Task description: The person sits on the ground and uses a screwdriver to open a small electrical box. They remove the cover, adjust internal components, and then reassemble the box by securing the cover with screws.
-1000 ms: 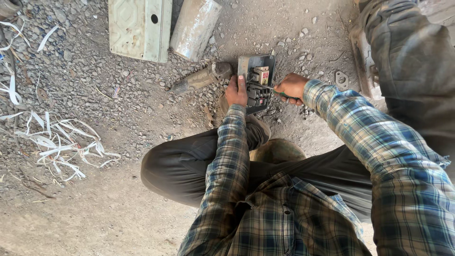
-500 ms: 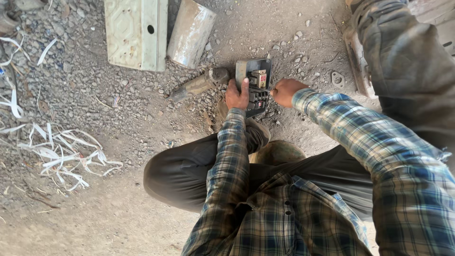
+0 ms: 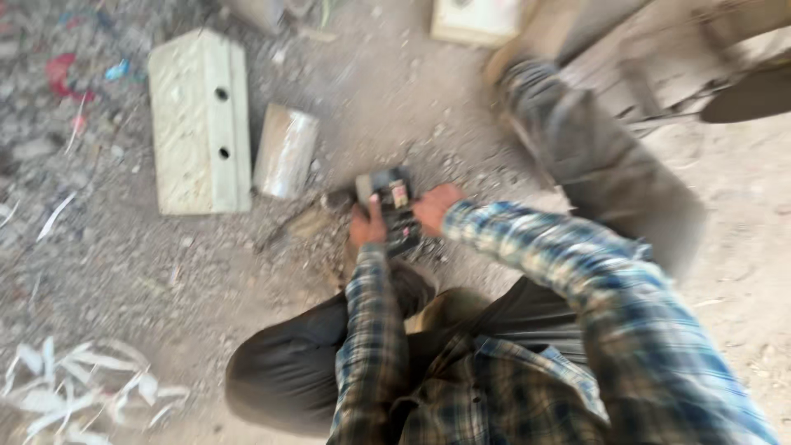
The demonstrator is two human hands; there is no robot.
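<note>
Head view, tilted up and swung right since half a second ago, now smeared by motion blur: more of the far ground showing, a second pale box [image 3: 478,18] newly at the top edge, both hands sitting lower and more central. Crouched over bare, gritty ground [image 3: 124,272], in a blue plaid shirt and dark trousers. Left hand [image 3: 367,224] wrapped round the near left side of a small dark boxy device [image 3: 394,206] resting on the ground just ahead of the knees, thumb up on its face. Right hand [image 3: 434,208] pressed against the device's right side; fingers closed or open, and any thin tool in them, impossible to tell through the blur. Beyond the device, toward the upper left, a dented metal can [image 3: 285,151] lying on its side, just beside a pale rectangular casing [image 3: 200,122] with two round holes. White shredded strips [image 3: 74,395] at the lower left corner. Another person's grey-trousered leg [image 3: 593,156] close on the right. Likely risks: the device sliding on loose grit under uneven pressure, fingers pinched or nicked against its edges, small parts lost in the rubble, or the neighbouring leg bumping the working hand.
</note>
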